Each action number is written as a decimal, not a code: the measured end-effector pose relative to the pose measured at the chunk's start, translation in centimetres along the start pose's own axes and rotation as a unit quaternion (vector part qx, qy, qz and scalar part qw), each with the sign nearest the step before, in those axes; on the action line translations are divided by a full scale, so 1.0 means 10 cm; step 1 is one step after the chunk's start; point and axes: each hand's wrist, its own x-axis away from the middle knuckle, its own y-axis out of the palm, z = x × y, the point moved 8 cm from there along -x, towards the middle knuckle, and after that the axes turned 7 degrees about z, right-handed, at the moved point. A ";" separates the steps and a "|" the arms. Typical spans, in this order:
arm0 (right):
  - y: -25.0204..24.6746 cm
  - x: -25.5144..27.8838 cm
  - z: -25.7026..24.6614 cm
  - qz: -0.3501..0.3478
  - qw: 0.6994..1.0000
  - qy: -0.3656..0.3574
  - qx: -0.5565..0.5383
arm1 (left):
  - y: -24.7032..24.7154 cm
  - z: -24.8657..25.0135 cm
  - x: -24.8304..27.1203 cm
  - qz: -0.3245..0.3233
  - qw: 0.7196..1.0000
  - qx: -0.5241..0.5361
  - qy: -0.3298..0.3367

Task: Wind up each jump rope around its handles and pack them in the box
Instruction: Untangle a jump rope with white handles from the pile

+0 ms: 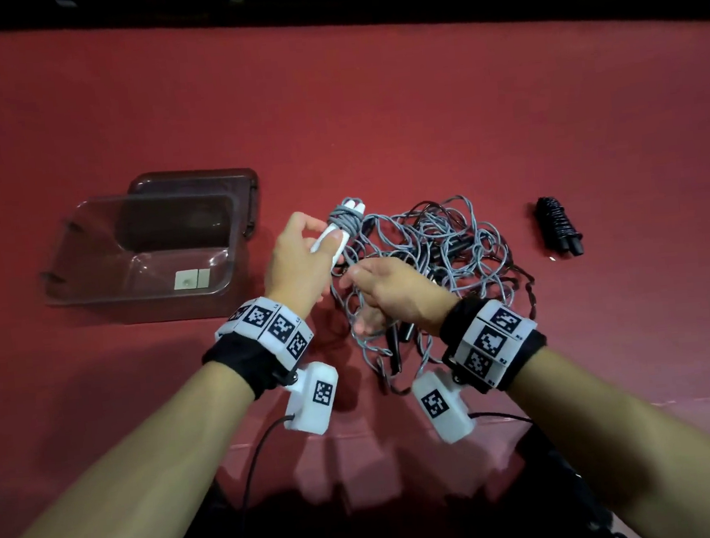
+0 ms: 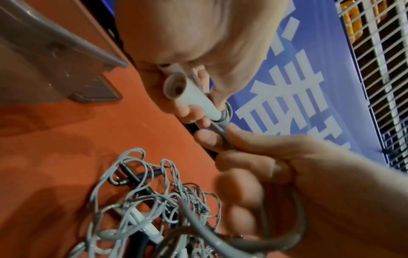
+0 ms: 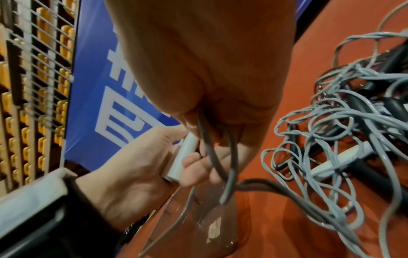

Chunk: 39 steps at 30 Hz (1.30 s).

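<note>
The left hand (image 1: 296, 252) grips a pair of white handles (image 1: 333, 238) side by side, holding them above the red surface (image 1: 374, 117), with several turns of grey rope (image 1: 342, 218) already wound round their far end. The right hand (image 1: 389, 287) pinches a free stretch of the same rope just below the handles, thumb and fingers curled on it; the wrist view shows the strand running out of that grip and down toward the pile. A loose tangle (image 1: 437, 253) of grey rope and dark handles lies on the surface just right of both hands. A wound black rope (image 1: 558, 227) lies well to the right. The clear box (image 1: 87, 266) sits open at left, its dark lid (image 1: 248, 192) behind it.
</note>
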 end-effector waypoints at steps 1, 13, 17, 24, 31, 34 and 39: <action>-0.03 0.02 -0.04 0.000 0.999 -0.018 0.038 | -0.01 -0.02 -0.01 0.000 1.000 -0.023 0.007; -0.56 0.20 -0.83 0.055 0.827 -0.277 0.486 | 0.30 0.31 0.32 -0.252 0.897 -0.285 0.226; -0.83 0.10 -0.70 0.036 0.904 -0.266 0.333 | 0.37 0.53 0.44 -0.334 0.903 -0.189 0.192; -0.83 -0.02 -0.16 -0.017 0.987 -0.138 0.084 | 0.31 0.56 0.46 -0.345 0.930 0.004 0.129; -0.69 -0.10 0.05 0.047 0.989 -0.124 0.065 | 0.26 0.53 0.38 -0.312 0.935 0.152 0.079; -0.55 -0.08 0.01 0.047 0.992 -0.087 -0.075 | 0.24 0.44 0.32 -0.258 0.943 0.204 0.036; -0.45 -0.05 0.00 0.092 0.984 -0.095 -0.122 | 0.16 0.24 0.12 -0.106 0.976 0.187 -0.036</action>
